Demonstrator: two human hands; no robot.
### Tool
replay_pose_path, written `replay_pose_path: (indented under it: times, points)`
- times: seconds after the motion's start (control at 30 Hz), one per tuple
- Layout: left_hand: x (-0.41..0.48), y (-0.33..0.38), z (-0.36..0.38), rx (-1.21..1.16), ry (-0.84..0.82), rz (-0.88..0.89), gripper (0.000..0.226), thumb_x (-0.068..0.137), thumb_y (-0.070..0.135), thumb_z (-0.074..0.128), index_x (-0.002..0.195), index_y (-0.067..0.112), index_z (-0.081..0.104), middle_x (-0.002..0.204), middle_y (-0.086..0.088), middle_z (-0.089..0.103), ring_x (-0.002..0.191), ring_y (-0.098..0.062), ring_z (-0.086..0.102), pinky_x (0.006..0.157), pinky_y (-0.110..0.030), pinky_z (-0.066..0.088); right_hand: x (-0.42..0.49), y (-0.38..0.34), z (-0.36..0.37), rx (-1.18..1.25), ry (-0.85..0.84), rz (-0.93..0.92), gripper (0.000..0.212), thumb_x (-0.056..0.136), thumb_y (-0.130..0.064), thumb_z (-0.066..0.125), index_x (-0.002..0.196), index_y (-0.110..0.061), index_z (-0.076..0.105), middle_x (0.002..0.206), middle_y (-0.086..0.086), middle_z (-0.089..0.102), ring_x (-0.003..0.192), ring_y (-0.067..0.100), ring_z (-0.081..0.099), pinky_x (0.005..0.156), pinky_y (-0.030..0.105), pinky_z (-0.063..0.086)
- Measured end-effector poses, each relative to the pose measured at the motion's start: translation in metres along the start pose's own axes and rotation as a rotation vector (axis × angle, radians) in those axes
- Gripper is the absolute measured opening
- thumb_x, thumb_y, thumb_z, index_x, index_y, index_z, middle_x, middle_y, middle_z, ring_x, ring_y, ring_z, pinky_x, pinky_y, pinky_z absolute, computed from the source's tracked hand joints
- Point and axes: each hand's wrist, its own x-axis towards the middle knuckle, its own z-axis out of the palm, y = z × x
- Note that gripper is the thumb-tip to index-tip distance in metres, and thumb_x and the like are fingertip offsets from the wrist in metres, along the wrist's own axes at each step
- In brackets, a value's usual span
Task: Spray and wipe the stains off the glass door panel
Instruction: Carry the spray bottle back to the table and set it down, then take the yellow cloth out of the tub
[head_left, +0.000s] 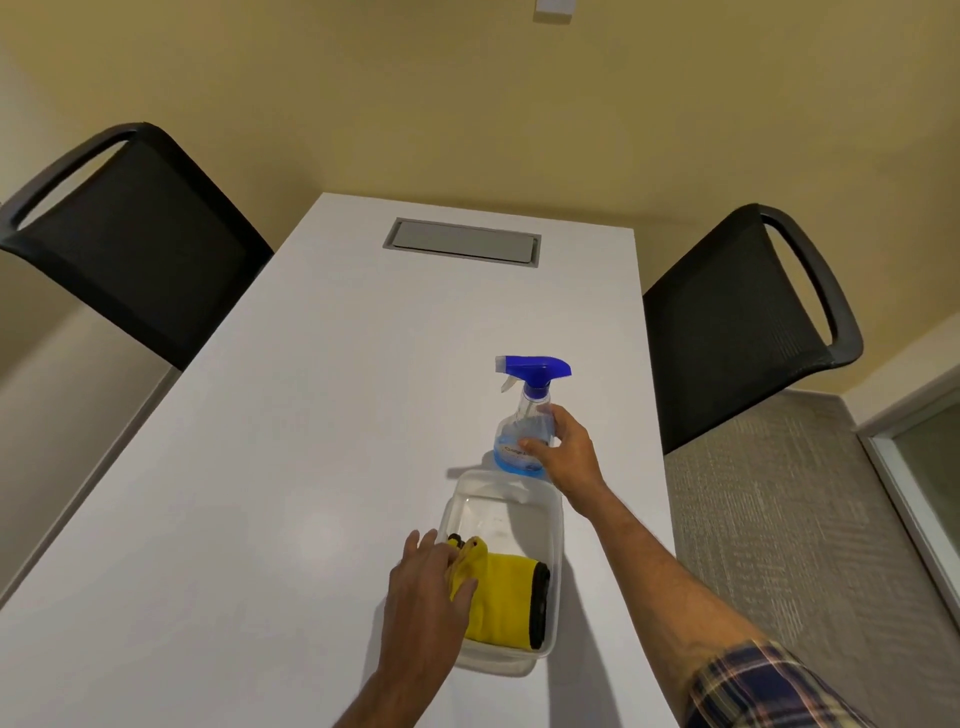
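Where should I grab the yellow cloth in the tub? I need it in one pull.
Probably take the yellow cloth by its bunched near-left corner, coming from above over the tub's left rim. That fold rises above the rest, and the left hand already rests on it; the flat part lies low against the tub floor.

White table (311, 415) with a grey cable hatch (462, 242) near its far end. A black mesh-back chair on the left (130, 244), another on the right (737, 322). Yellow walls (415, 104); grey carpet (769, 519); a glass panel (930, 467) at the right edge.
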Motion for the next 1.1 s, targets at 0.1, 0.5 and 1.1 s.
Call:
replay_pose_path:
  times: [0.1,0.5,1.1]
  points:
    - [-0.002,-0.001,0.0,0.0,0.003,0.002,0.05,0.099,0.032,0.066,0.145,0.017,0.055,0.163,-0.004,0.044,0.158,-0.022,0.027,0.126,-0.04,0.027,-0.015,-0.006,-0.005,-0.083,0.123,0.026,0.058,0.089,-0.016,0.078,0.14,-0.015,0.052,0.131,-0.002,0.058,0.118,0.017,0.056,0.102,0.039,0.052]
    - [-0.018,-0.031,0.025,-0.004,0.034,0.19,0.07,0.105,0.035,0.053,0.162,0.025,0.014,0.173,0.002,0.012,0.162,-0.016,0.002,0.132,-0.043,0.017,-0.115,0.021,0.021,-0.562,-0.281,-0.038,0.049,0.093,-0.032,0.068,0.139,-0.034,0.053,0.132,-0.008,0.063,0.12,0.014,0.059,0.103,0.035,0.05]
    - [-0.015,-0.059,0.034,0.365,0.004,0.329,0.095,0.09,0.08,0.029,0.164,0.024,0.011,0.174,0.0,0.014,0.162,-0.023,0.01,0.132,-0.048,0.011,-0.094,0.056,0.05,-1.09,-0.518,-0.033,0.057,0.095,-0.044,0.061,0.143,-0.019,0.042,0.137,0.012,0.056,0.123,0.031,0.054,0.104,0.046,0.042]
